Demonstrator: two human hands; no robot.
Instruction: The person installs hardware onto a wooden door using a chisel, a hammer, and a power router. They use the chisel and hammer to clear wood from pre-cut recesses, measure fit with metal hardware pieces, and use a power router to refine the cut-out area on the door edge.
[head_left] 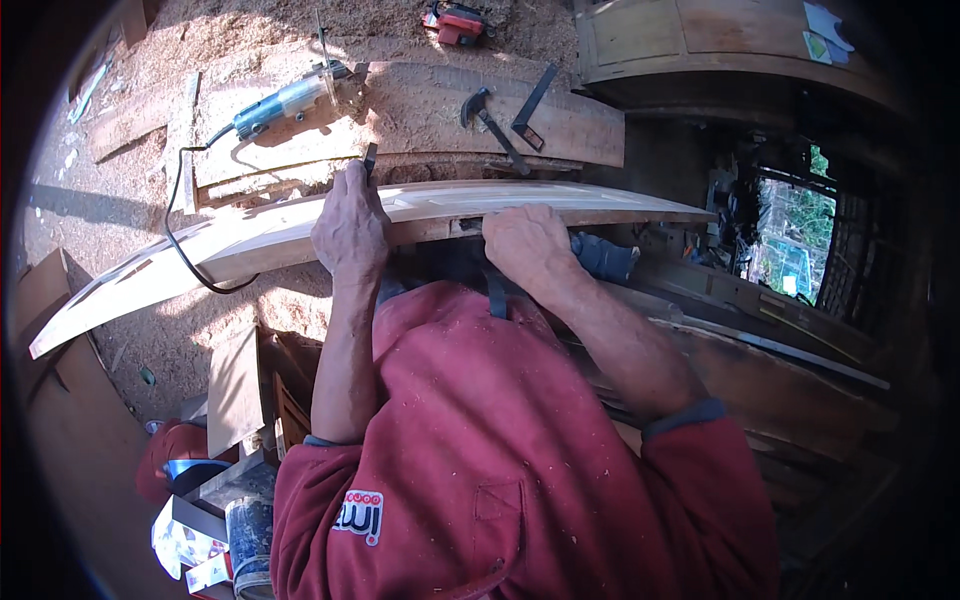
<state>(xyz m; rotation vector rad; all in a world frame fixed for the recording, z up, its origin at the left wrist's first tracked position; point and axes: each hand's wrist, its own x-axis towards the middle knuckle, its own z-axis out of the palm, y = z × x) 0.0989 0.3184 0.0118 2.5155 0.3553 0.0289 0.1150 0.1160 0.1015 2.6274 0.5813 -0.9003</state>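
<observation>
Forearms [345,370] bare below the sleeves of a maroon sweatshirt [450,390], a person worked over a long, pale wooden panel [440,203] that stretched crosswise just in front of the torso. The left hand [350,225] rose almost straight up from its forearm, knuckles uppermost, fingers curled in beside a small, dark, flat piece [371,158]; whether they gripped it could not be told. The right hand [525,240] angled inward from a bent elbow, its fingers folded down at the panel's near edge, next to a dark recess [465,227]; what they held, if anything, was hidden. Beyond, a blue cylindrical power tool [285,108], a dark claw hammer [490,122] and an L-shaped square [535,110] lay on shaving-strewn brown boards [430,85].
</observation>
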